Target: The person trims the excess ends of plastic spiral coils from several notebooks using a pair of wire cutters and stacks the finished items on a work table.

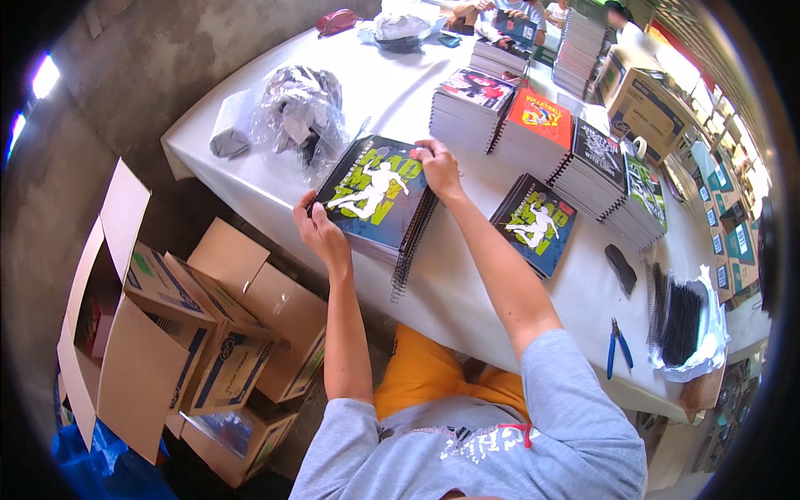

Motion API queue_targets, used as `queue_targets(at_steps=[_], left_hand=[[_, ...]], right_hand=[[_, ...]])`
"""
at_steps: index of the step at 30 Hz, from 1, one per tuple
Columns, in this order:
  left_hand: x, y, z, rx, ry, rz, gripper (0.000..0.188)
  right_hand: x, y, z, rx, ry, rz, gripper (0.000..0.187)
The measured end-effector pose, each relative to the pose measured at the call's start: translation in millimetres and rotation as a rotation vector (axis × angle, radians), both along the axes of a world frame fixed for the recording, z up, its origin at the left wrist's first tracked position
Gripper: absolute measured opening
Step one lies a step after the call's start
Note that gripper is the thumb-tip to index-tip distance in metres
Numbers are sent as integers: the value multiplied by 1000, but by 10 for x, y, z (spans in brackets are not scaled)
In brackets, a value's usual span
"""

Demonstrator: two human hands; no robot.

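Observation:
A stack of spiral notebooks [377, 185] lies near the table's front edge, its dark top cover bearing a white jumping figure and green lettering. At the stack's left edge, my left hand [323, 237] grips the top notebook, thumb along the cover. My right hand [440, 170] is closed at the far right corner of the same notebook. Black coil binding [410, 257] runs down the stack's right side and hangs past the table edge. Right of my right forearm lies a matching notebook [534, 223].
Notebook stacks, one with an orange cover [537, 118], line the table's far right. Blue-handled pliers [618, 347], a dark elongated object [619, 268] and a bundle of black coils [679, 321] lie at right. A plastic bag [298, 117] sits behind. Cardboard boxes [221, 337] stand at left. People work opposite.

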State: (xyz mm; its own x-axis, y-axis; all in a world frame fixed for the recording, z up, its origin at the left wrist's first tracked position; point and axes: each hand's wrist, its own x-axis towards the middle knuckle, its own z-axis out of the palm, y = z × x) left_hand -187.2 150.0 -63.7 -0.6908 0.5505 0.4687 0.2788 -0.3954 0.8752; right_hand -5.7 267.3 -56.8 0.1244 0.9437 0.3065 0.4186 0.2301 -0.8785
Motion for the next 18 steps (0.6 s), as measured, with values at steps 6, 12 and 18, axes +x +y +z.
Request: queue_targets(at_steps=[6, 12, 18], left_hand=[[-28, 105, -74, 14, -95, -33, 27], [-90, -354, 294, 217, -86, 182, 31], [1066, -787, 806, 694, 298, -46, 42]], right_hand=[[61, -89, 211, -139, -89, -27, 38], [1678, -742, 265, 144, -642, -481, 53], [2593, -1283, -346, -430, -347, -561, 104]])
